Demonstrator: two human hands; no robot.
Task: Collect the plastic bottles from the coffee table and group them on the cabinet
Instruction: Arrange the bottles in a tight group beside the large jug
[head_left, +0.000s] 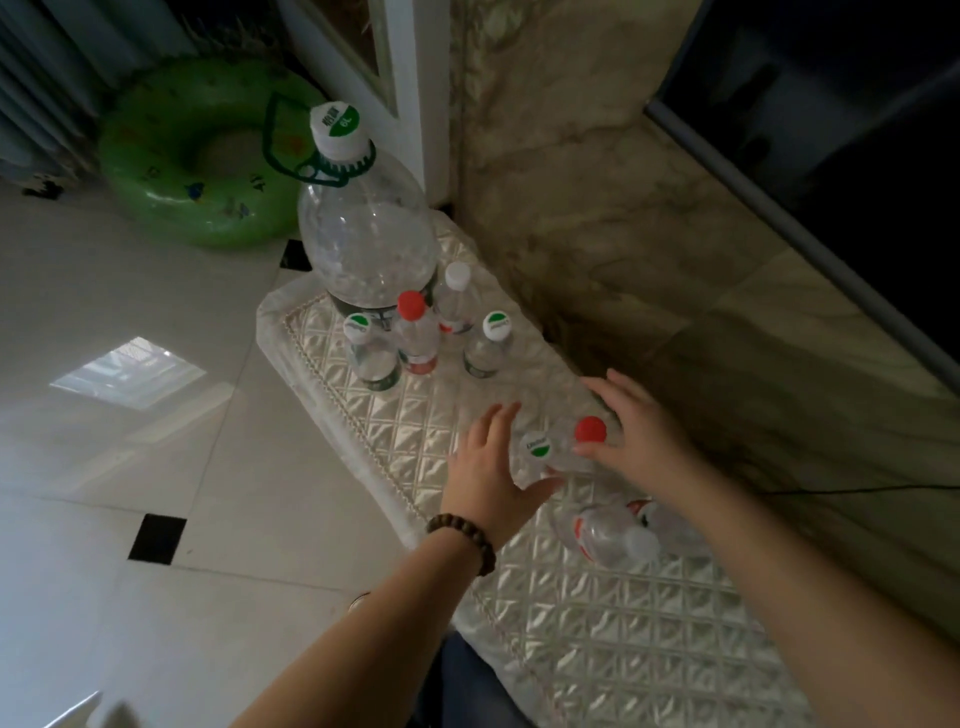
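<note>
Most of the gathering is looking done: a big jug (366, 228) is standing at the far end of the cabinet top (597, 649), and four small bottles are clustering just before it, a green-capped one (370, 358), a red-capped one (415, 335), a white-capped one (455, 299) and another green-capped one (488, 345); nearer along the wall-side edge, the left hand (493, 467) is curling around a green-capped bottle (537, 452), fingers spread and only loosely closing, while the right hand (641, 431) is pressing open-fingered against a red-capped bottle (589, 434); both seem to be arriving; one more bottle (613, 530) is lying on its side closer in, likely needing standing; the coffee table is not showing. The jug's cap is reading "6L"; other printing is too small to read.
</note>
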